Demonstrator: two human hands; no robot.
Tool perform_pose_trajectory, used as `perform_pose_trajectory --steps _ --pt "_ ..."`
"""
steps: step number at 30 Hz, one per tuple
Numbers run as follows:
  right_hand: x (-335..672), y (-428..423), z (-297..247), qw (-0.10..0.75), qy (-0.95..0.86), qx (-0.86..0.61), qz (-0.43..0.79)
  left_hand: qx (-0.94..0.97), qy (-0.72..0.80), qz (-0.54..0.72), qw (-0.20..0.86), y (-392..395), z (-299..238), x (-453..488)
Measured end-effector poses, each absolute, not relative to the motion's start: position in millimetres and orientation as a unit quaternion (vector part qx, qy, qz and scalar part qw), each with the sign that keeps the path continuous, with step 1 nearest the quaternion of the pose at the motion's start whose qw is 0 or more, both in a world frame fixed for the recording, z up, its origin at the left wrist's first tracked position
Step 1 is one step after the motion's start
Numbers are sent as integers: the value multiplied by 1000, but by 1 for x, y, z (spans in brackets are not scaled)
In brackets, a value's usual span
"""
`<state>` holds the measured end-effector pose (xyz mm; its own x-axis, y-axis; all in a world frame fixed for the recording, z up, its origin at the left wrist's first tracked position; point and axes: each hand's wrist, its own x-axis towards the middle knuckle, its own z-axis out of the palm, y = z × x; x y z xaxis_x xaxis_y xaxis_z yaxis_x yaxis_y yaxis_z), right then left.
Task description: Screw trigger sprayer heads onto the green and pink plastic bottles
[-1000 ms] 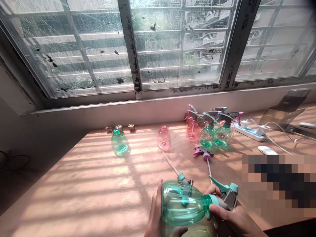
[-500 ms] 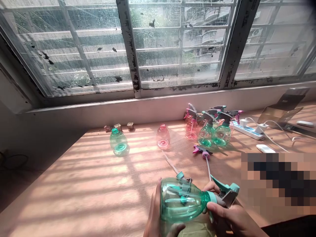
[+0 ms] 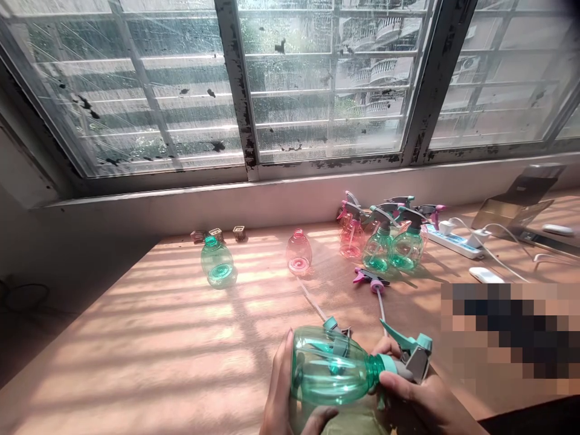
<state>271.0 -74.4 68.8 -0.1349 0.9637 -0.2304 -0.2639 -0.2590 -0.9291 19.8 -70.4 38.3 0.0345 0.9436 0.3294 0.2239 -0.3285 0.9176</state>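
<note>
Left hand [image 3: 281,393] cupping base of sideways green spray bottle [image 3: 333,377], right hand [image 3: 419,394] pinching its teal collar [image 3: 388,363].

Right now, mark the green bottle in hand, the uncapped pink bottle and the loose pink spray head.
green bottle [image 3: 324,385]: head view, side of the body
uncapped pink bottle [image 3: 299,248]: head view, mid-body
loose pink spray head [image 3: 377,286]: head view, pink collar

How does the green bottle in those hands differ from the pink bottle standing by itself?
The green bottle is held sideways between the left hand and right hand; the pink bottle stands upright on the table. The green bottle has a spray head at its neck; the pink bottle has none. Both are see-through and rounded, with narrow necks.
</note>
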Motion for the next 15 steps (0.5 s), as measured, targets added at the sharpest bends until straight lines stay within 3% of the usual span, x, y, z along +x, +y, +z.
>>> perform_pose_trajectory --steps 10,15 --pt "271 -76 63 474 -411 -467 623 614 445 501 417 -72 45 20" --pt "269 -73 61 495 -398 -492 595 637 456 530 324 -69 45 23"
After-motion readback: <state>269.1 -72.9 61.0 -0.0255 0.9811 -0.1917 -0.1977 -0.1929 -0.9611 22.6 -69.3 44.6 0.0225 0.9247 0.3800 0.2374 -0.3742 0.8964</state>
